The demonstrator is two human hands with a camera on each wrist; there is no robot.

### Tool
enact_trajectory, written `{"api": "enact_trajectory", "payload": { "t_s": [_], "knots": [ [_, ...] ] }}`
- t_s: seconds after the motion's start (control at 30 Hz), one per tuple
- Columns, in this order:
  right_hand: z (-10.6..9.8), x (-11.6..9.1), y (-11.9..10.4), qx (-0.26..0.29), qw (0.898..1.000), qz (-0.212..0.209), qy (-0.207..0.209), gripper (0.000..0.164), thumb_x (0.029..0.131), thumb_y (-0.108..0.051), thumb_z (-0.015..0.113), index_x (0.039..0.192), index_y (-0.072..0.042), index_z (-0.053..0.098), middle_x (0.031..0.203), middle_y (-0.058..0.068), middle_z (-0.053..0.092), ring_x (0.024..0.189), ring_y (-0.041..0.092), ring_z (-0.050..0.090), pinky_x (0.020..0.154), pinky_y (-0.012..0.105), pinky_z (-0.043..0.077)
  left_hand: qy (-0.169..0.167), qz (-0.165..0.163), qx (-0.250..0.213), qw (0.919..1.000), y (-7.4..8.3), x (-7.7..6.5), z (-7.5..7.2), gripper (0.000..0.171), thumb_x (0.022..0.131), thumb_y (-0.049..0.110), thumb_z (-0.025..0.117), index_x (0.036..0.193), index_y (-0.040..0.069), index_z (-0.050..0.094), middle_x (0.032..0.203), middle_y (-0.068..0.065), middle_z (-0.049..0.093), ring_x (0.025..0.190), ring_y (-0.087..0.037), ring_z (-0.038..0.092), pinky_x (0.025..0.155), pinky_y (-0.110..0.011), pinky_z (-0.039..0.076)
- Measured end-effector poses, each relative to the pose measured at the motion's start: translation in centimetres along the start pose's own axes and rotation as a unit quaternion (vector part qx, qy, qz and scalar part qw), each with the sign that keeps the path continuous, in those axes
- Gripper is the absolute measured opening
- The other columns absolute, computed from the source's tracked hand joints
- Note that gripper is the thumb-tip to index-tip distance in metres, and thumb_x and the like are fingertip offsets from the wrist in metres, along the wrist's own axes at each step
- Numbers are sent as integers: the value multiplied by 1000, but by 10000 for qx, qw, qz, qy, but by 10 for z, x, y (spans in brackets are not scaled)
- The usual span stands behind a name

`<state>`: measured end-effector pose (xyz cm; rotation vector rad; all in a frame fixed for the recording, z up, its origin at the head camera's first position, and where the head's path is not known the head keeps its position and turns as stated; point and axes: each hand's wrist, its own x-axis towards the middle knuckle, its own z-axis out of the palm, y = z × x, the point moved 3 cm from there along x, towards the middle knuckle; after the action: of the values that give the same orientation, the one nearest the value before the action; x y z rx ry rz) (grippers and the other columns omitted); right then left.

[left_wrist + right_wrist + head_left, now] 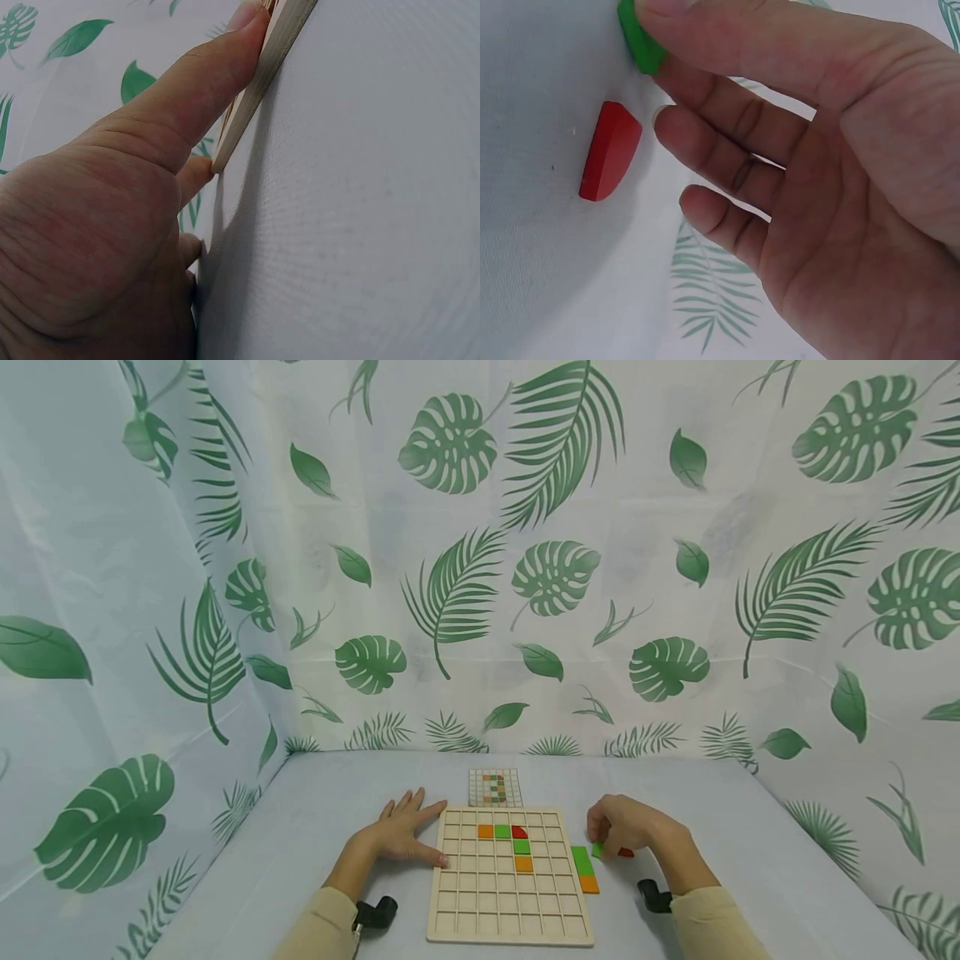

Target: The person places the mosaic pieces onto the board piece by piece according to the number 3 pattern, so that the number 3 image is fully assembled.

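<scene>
A wooden grid board (480,903) lies on the table, with orange, green and red tiles (520,832) in some of its squares. At its left edge rests my left hand (401,832), fingers spread, the thumb touching the rim; the left wrist view shows the thumb (202,97) against the board's side. Right of the board, my right hand (626,824) pinches a green tile (640,41) between thumb and forefinger, its other fingers loosely bent. Below those fingers in the right wrist view is a red piece (611,154) with one curved side, lying on the cloth.
Green pieces (582,860) and an orange tile (589,884) lie against the board's right edge. Behind the board is a small card (495,787) printted with a coloured grid pattern. A leaf-print curtain (480,610) stands at the back and sides of the white table.
</scene>
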<state>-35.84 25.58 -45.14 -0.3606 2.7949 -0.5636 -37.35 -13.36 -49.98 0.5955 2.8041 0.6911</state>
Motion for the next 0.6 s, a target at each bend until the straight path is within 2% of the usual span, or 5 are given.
{"api": "enact_trajectory", "payload": {
  "t_s": [0.27, 0.53, 0.6],
  "knots": [
    [1, 2, -2, -46, 9995, -233, 216, 32, 73, 7, 88, 80, -13, 63, 75, 1, 60, 73, 18, 55, 65, 32, 45, -6, 13, 20, 10000, 0, 0, 1, 109, 73, 68, 84, 163, 25, 38, 173, -25, 13, 161, -46, 7, 128, -66, 5],
    [-1, 3, -5, 114, 9989, -306, 341, 28, 76, 8, 85, 78, -14, 67, 75, 1, 61, 73, 18, 56, 65, 32, 47, -12, -21, 46, 10000, 0, 0, 0, 109, 73, 69, 83, 163, 26, 38, 173, -24, 13, 161, -46, 7, 128, -66, 5],
    [-2, 5, -5, 182, 9975, -496, 477, 25, 78, 8, 83, 79, -13, 69, 75, 0, 62, 72, 17, 56, 64, 32, 48, -50, -42, 32, 10000, -1, 1, 0, 110, 73, 70, 82, 163, 27, 36, 174, -23, 11, 162, -45, 5, 129, -65, 3]
  ]
}}
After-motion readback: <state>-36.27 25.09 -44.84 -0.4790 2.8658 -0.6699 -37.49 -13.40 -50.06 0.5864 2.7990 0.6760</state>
